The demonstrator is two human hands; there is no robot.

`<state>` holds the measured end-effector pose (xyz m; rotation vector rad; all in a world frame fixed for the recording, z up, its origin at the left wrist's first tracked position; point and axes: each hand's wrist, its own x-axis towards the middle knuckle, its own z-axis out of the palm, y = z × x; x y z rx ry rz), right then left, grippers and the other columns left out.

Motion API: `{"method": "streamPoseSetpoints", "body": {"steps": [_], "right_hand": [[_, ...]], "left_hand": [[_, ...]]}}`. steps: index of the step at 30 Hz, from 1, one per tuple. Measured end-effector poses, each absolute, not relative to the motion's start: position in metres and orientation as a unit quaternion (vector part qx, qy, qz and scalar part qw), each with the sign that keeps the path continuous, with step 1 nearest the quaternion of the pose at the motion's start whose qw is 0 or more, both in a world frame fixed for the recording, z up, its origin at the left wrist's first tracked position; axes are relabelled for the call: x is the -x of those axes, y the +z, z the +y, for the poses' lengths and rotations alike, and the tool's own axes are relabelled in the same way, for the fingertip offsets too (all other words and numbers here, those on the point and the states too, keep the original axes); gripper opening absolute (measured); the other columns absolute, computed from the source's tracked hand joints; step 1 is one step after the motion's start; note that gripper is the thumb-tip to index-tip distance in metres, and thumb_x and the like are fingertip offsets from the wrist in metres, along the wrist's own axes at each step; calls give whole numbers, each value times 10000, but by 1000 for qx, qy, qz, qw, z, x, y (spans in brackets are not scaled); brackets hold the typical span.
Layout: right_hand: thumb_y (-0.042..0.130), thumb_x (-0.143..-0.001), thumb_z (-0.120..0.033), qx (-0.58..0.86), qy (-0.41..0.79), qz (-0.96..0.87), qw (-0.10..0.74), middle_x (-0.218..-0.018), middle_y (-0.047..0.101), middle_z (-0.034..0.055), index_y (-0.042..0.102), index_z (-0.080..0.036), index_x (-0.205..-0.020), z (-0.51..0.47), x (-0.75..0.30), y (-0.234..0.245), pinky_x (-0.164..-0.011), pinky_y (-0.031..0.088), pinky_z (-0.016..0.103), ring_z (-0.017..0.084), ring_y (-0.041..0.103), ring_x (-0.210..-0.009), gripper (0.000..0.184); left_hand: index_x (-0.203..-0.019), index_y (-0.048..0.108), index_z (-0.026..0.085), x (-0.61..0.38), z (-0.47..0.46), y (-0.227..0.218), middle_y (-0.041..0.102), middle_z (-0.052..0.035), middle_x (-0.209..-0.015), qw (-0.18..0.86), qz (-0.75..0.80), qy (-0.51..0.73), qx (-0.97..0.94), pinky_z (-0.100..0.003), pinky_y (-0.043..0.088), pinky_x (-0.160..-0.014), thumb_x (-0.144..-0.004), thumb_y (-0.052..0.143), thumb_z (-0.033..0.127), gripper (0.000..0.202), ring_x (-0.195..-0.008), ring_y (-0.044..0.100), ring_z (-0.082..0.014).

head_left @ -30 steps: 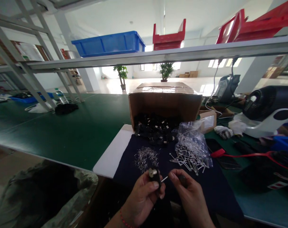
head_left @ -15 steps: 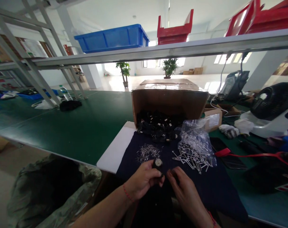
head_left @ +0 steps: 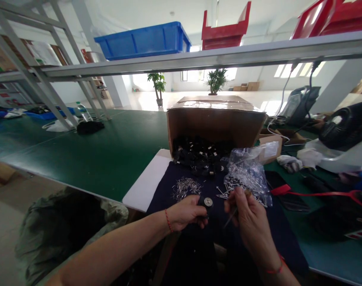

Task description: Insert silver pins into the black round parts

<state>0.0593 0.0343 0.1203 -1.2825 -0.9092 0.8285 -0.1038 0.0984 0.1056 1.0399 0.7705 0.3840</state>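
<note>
My left hand [head_left: 190, 212] is closed on a small black part with a round metal disc [head_left: 208, 202] on its face, the disc turned up. Over the near edge of the plastic bag, my right hand [head_left: 248, 212] is closed round a thin rod [head_left: 229, 218] that points down and to the left. Motion blur and my fingers hide what kind of tool or pin it is. Just beyond my left hand lies a pile of small metal pins [head_left: 186, 187]. Longer headed metal pins [head_left: 221, 192] spill from a clear plastic bag [head_left: 248, 169], partly behind my right hand.
A cardboard box [head_left: 216, 104] on its side holds many black parts [head_left: 198, 157]. Dark cloth [head_left: 165, 190] and a white board [head_left: 145, 184] lie on the green table [head_left: 115, 147]. Right are a phone [head_left: 291, 200], red strap [head_left: 314, 194] and fan [head_left: 341, 131]. A shelf [head_left: 157, 63] crosses above.
My right hand has moved up and right from beside my left hand to the bag, and a thin rod now shows in it. The left hand has shifted slightly right with the black part.
</note>
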Motion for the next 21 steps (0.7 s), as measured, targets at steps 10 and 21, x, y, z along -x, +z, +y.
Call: {"method": "streamPoseSetpoints", "body": {"steps": [10,21], "right_hand": [[629,-820,-722,573,328,-396,639,-574,639,5,547,-212,-678,51,-43,104,-347,369,221,108,517,-359,536],[683,-789,-699,591,298,-400,634,-500,592,-19,545,-227,-625,53,-40,105,-342,386,253,133,520,-339,518]], "left_hand": [[-842,565,172,102,95,109,593,19,-693,770,354,182,-499,-202,425,-496,-571,601,147,274,-540,538,-82],[-831,552,176,101,91,111,576,36,-658,758,367,191,-505,-199,425,-486,-581,583,142,254,-524,535,-80]]}}
